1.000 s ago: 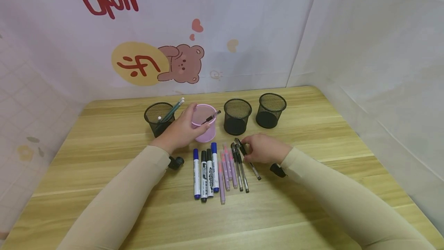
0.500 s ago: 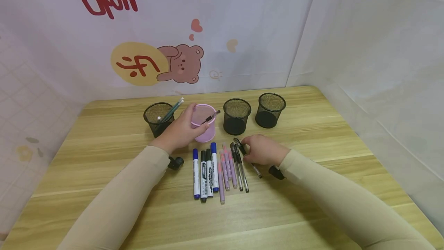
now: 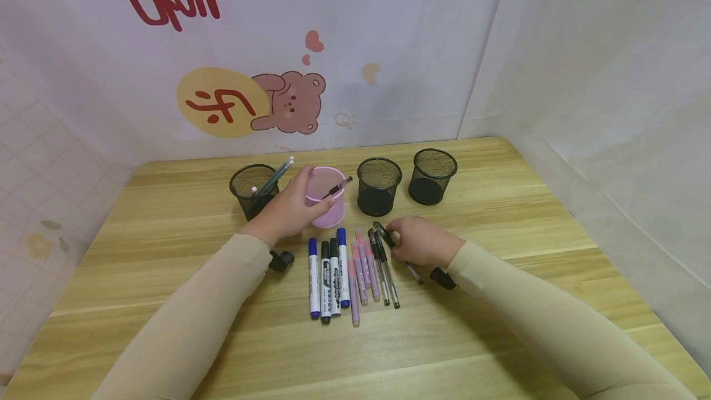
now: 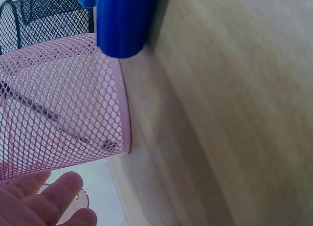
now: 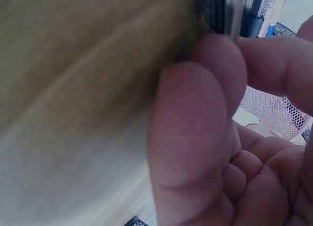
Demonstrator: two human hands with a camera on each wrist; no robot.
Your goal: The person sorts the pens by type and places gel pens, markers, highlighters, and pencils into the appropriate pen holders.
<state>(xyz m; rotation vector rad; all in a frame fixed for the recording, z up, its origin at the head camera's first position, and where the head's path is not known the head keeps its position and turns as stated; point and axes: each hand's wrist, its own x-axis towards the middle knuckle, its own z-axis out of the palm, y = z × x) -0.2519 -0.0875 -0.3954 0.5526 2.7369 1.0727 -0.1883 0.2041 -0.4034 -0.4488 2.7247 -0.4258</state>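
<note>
My left hand (image 3: pixel 291 205) grips the pink mesh pen cup (image 3: pixel 328 213), thumb across the front of its rim and fingers at the far left side. Inside that cup leans one black-gripped gel pen (image 3: pixel 337 188). With thumb and fingertips, my right hand (image 3: pixel 424 239) pinches a clear-barrelled black gel pen (image 3: pixel 413 273) low over the table; the hand covers its middle. Two similar gel pens (image 3: pixel 386 270) lie just left of it. In the left wrist view the pink cup (image 4: pixel 63 103) stands beside my fingers (image 4: pixel 58 196). My right fingers (image 5: pixel 188 123) fill much of the right wrist view.
Pink highlighters (image 3: pixel 363 267) and blue- and black-capped markers (image 3: pixel 326 283) lie in a row in front of the cups. A black mesh cup (image 3: pixel 241 187) with pencils stands left; two more black cups (image 3: pixel 378 196) stand right. A white curtain (image 3: pixel 389 29) hangs behind the table.
The pen in my right hand has swung slightly, its lower end shifting a little right and away from me. My left hand has stayed on the pink cup.
</note>
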